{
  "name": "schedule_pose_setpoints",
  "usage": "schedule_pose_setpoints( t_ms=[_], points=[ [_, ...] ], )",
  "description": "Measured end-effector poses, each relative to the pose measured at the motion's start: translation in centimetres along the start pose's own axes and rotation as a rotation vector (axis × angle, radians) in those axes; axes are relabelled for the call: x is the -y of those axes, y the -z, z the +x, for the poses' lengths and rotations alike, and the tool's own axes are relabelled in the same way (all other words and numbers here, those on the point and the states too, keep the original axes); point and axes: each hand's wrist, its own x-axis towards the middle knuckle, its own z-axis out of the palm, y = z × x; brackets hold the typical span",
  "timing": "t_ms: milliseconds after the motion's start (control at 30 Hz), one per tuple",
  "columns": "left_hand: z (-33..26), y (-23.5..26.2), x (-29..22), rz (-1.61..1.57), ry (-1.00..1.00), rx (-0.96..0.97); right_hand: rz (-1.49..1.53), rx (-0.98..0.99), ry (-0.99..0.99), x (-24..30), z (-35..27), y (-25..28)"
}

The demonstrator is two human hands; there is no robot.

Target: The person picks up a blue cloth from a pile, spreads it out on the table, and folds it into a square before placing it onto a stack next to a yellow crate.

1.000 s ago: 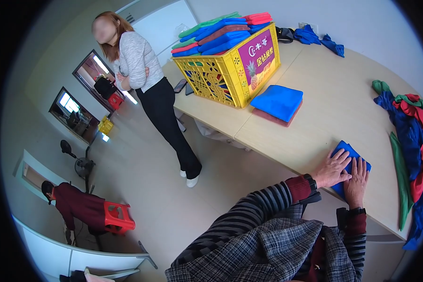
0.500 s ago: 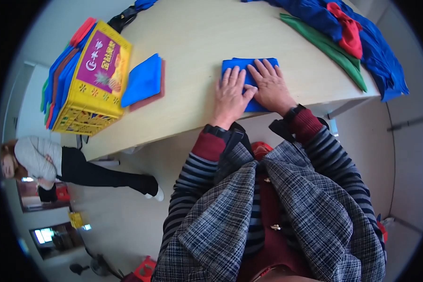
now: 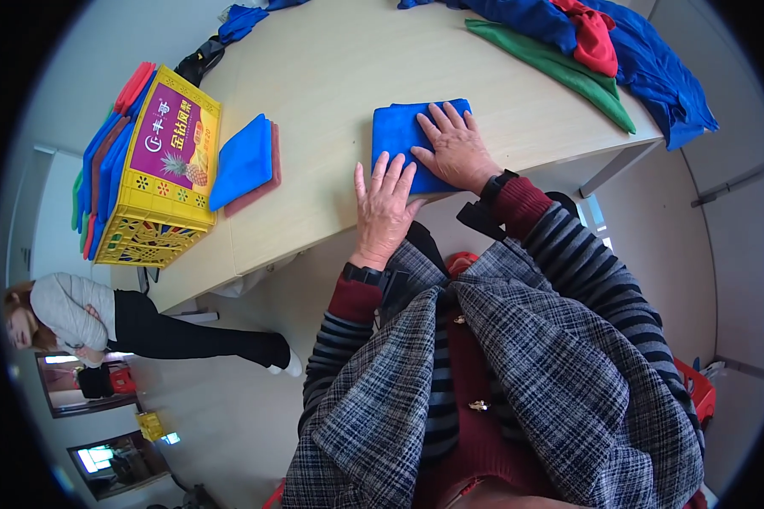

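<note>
A blue cloth [image 3: 397, 127], folded into a square, lies flat near the table's front edge. My right hand [image 3: 458, 151] rests on its right side with the fingers spread. At the cloth's lower left corner is my left hand [image 3: 384, 208], fingers stretched out, with the fingertips over the cloth's edge; neither hand grips anything. Further left, another folded blue cloth [image 3: 244, 161] lies on top of a folded brown cloth [image 3: 275, 161], whose right and lower edges show.
A yellow plastic crate [image 3: 157, 229] stands at the table's left end, with several folded cloths [image 3: 102, 170] in it. Loose blue fabric [image 3: 654, 76], a red cloth [image 3: 597, 42] and a green cloth [image 3: 560, 76] lie at the far right. A person [image 3: 76, 310] stands beyond the left end.
My left hand has drawn back toward the cloth's near left corner. My right hand has shifted slightly and stays on the cloth. The whole view has shifted a little.
</note>
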Motion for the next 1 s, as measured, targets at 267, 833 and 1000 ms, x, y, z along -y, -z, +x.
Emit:
schedule_pose_setpoints(
  t_ms=[267,833,1000],
  points=[
    [1.0,1.2,2.8,0.104,-0.022,0.034,-0.023,0.129,-0.025,2.2,-3.5,3.1],
    [1.7,-3.2,2.7,-0.069,0.330,-0.025,0.118,0.108,0.230,3.1,2.7,0.4],
    [1.7,-2.6,2.9,0.042,0.316,0.122,0.099,0.174,0.180,1.6,3.0,-0.5]
  ],
)
